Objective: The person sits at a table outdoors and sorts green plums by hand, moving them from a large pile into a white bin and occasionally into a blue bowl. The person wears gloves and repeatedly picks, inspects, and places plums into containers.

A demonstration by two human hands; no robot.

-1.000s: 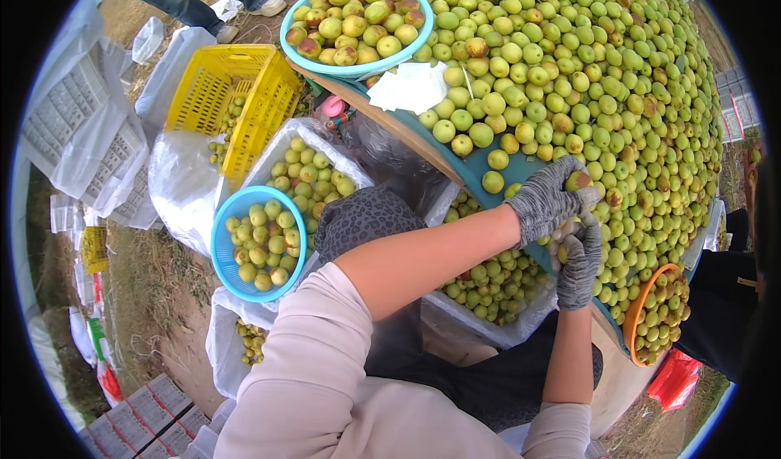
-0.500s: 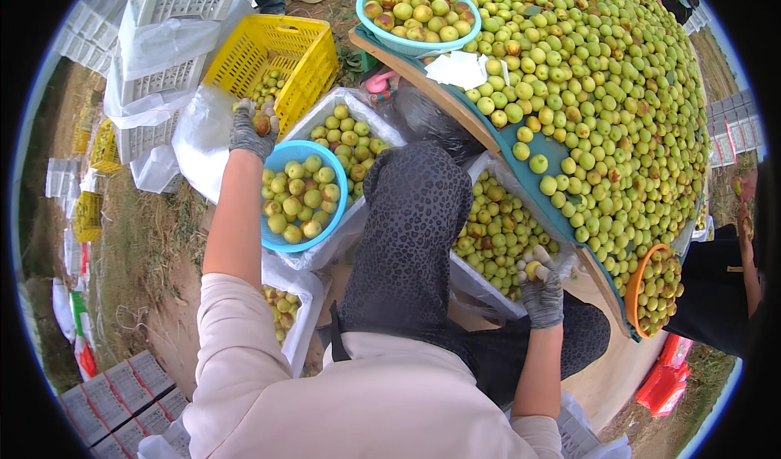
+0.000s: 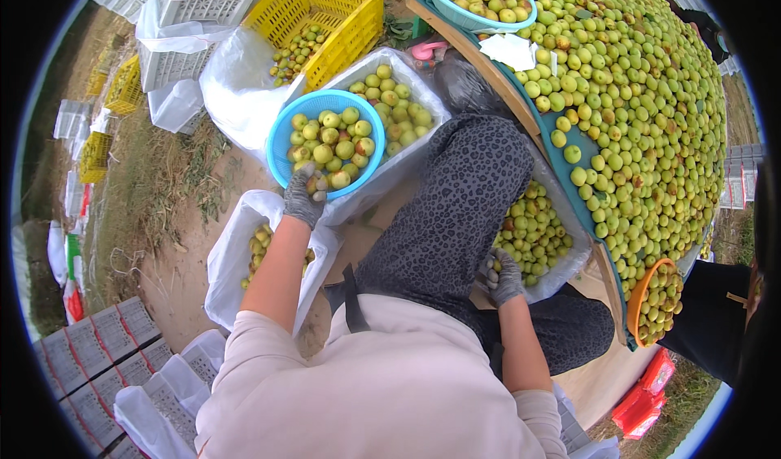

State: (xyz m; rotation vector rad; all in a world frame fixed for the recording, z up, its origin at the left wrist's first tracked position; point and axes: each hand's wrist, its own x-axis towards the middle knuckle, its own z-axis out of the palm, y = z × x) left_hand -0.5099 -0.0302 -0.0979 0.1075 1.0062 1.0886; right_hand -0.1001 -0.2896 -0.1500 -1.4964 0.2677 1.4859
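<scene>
My left hand (image 3: 304, 197), in a grey glove, is at the near rim of a blue basin (image 3: 273, 138) filled with green and brown jujubes (image 3: 329, 135). Its fingers curl round a jujube (image 3: 318, 189). My right hand (image 3: 503, 279), also gloved, is by my knee at the near left edge of a lined crate (image 3: 573, 261) of jujubes. The fingers bend round a small jujube (image 3: 497, 265), mostly hidden by them. The basin rests on another lined crate (image 3: 431, 101) with jujubes in it.
A sloping heap of jujubes (image 3: 643, 126) covers the board-edged table at right, with a light-blue basin (image 3: 476, 21) and an orange basin (image 3: 637, 296). A yellow crate (image 3: 358, 28) stands far left, a white-lined crate (image 3: 232, 252) near left. Someone in dark clothes (image 3: 712, 321) is at far right.
My left hand has come back from over the yellow crate to the blue basin's near rim. The right hand has shifted left along its crate. The whole view has swung left.
</scene>
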